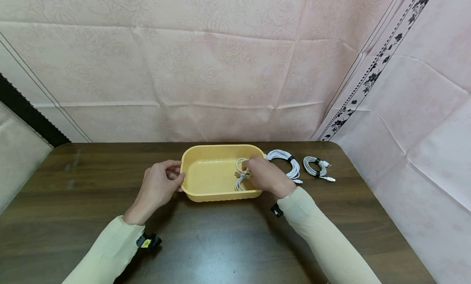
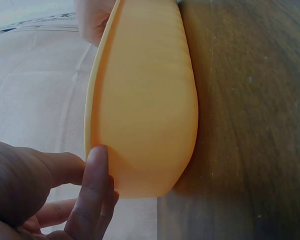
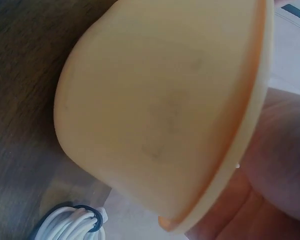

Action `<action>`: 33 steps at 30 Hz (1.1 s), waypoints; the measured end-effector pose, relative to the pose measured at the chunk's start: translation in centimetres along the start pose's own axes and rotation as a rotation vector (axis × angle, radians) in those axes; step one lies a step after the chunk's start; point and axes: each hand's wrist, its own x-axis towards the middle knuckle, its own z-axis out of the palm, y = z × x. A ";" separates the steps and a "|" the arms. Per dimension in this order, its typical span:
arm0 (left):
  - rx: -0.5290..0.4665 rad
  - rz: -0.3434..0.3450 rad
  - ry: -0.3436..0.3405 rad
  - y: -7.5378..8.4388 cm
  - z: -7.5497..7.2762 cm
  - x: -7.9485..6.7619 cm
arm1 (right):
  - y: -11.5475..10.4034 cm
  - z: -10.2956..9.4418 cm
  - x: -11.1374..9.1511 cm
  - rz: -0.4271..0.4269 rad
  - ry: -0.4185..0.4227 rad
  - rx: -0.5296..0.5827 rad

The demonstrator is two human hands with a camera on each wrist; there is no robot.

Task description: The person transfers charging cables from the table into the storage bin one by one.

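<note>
A yellow plastic basin [image 1: 206, 197] sits on the wooden table. My left hand [image 1: 159, 185] pinches its left rim; in the left wrist view the fingers [image 2: 94, 175] press the basin's outer wall. My right hand [image 1: 270, 177] reaches over the right rim into the basin, its fingers curled at a coiled white cable [image 1: 240, 185] with a metal-tipped plug. Part of that cable is hidden under the hand. In the right wrist view the basin's wall [image 3: 155, 100] blocks the fingertips and the cable from sight.
A large coiled white cable [image 1: 295, 169] with a black tie lies just right of the basin. Farther right lies a smaller coiled white cable [image 1: 312, 170] with black ties. A pale patterned cloth [image 1: 220, 79] hangs behind the table [image 1: 213, 243].
</note>
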 end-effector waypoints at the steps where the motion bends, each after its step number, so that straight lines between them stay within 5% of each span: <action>1: 0.002 0.000 0.000 0.0 0.0 0.0 | 0.0 0.0 -0.1 0.002 0.005 0.002; 23: -0.002 -0.016 -0.009 0.2 0.0 0.0 | 0.5 -0.7 -0.7 -0.071 0.037 0.019; 33: 0.003 -0.023 -0.012 0.2 -0.1 0.0 | 0.7 -0.9 -1.2 -0.039 0.054 0.057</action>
